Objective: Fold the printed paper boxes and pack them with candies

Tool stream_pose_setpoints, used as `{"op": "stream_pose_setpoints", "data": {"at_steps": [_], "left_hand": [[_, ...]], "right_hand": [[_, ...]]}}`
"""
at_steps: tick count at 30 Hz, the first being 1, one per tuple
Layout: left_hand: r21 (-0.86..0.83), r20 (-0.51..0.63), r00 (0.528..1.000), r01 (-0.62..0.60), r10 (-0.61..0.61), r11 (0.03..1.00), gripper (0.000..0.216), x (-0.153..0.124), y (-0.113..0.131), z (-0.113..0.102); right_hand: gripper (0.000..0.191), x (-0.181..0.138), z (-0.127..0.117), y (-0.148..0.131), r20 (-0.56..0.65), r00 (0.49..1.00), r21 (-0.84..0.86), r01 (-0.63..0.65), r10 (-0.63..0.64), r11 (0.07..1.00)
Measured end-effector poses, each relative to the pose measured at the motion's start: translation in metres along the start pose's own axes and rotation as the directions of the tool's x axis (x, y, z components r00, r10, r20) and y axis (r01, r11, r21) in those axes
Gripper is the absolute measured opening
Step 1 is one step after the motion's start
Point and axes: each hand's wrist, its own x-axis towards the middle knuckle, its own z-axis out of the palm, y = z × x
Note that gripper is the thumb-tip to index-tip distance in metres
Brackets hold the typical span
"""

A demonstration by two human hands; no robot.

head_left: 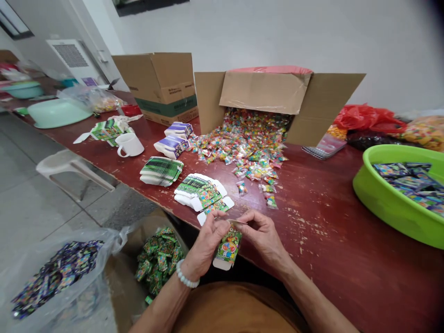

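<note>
Between my two hands is a small green printed candy box, held just off the table's front edge. My left hand, with a beaded bracelet at the wrist, grips the box near its top. The fingers of my right hand pinch a pale flap at the same end. Just beyond my hands lies a fanned stack of flat green candy boxes, with loose ones on its near side. Farther left is another stack of flat green boxes. Small wrapped candies lie spread on the table ahead.
Candies spill from a tipped cardboard carton. A white mug and purple box stacks stand left of them. A green basin of dark packets is at right. Below left are a carton of green packets and a plastic bag of dark packets.
</note>
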Motion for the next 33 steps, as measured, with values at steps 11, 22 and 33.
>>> {"op": "stream_pose_setpoints", "data": {"at_steps": [11,22,33], "left_hand": [[0.133,0.045,0.998,0.035,-0.042,0.991,0.053,0.003,-0.005,0.007],[0.097,0.077,0.997,0.015,-0.022,0.995,0.062,0.001,-0.002,0.005],[0.041,0.007,1.0,0.013,-0.013,0.999,0.046,0.0,-0.011,0.012]], "right_hand": [[0.015,0.001,-0.002,-0.015,0.144,0.989,-0.407,0.072,-0.014,0.911],[0.025,0.004,-0.001,-0.022,0.228,0.973,-0.256,0.019,0.041,0.967],[0.009,0.003,-0.003,0.009,0.216,0.966,-0.371,0.216,-0.143,0.903]]}}
